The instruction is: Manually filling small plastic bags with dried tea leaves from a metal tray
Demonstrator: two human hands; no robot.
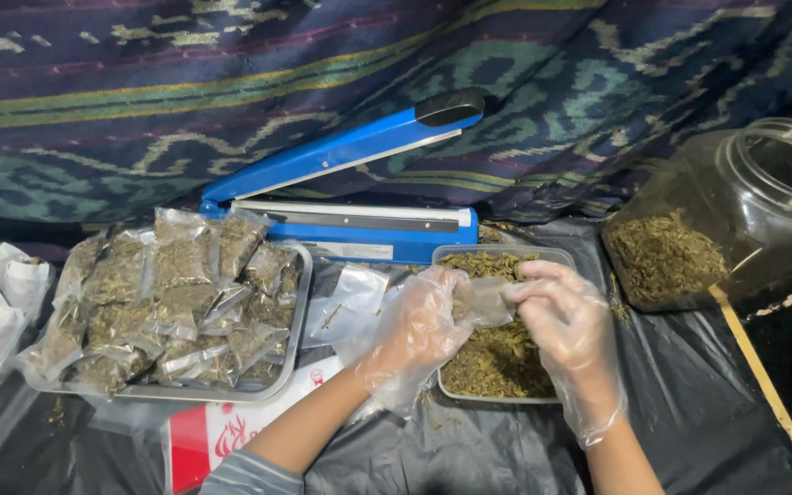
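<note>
Head view: small clear pouch point(486, 301) pinched between gloved left hand point(419, 328) and right hand point(566, 321), above herb tub point(502, 359).

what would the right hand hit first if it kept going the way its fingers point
Its fingers point left, so the right hand would first meet the small clear bag it is pinching, then the left hand holding it.

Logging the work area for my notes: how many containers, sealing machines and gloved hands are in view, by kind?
Metal tray of filled packets: 1
Plastic tub of dried herb: 1
Clear jar, lying tilted: 1
Blue heat sealer: 1
Gloved hands, left hand and right hand: 2
Small bag held between them: 1
Total: 7
</note>
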